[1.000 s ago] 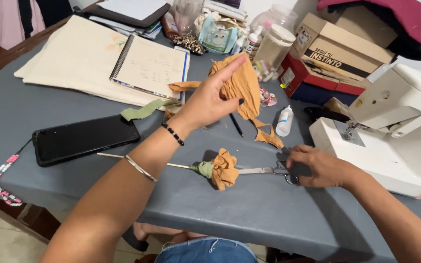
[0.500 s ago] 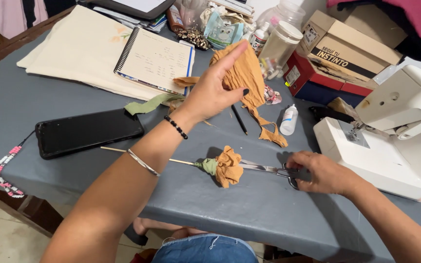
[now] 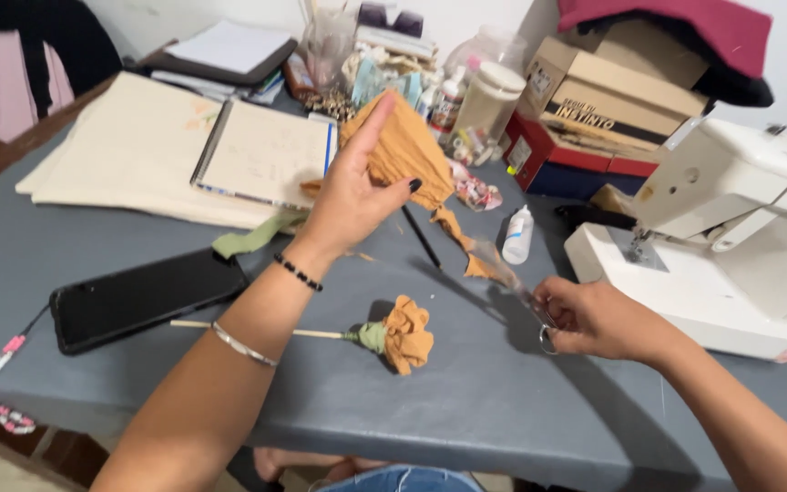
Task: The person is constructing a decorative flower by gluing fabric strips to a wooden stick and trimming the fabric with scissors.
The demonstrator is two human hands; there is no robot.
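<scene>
The mustard-orange cloth (image 3: 403, 150) is lifted off the grey worktop (image 3: 466, 401), pinched between thumb and fingers of the left hand (image 3: 352, 196), which is closed on its upper part; a narrow tail of the same cloth trails down and to the right toward the right hand (image 3: 594, 319). The right hand is curled shut around a pair of scissors (image 3: 526, 296), finger through a metal ring, the blurred blades pointing up toward the cloth's tail.

Below the left wrist, between the two forearms, a small fabric flower (image 3: 403, 334) on a thin wooden stick lies flat on the worktop. Just past the right hand stands a small white glue bottle (image 3: 518, 235), and a black pencil (image 3: 421, 237) lies under the lifted cloth. To the outer side of the left forearm lies a black phone (image 3: 143, 296), with a strip of green fabric (image 3: 252, 237) near it and an open spiral notebook (image 3: 266, 155) beyond. A white sewing machine (image 3: 730, 228) sits beyond the right hand.
</scene>
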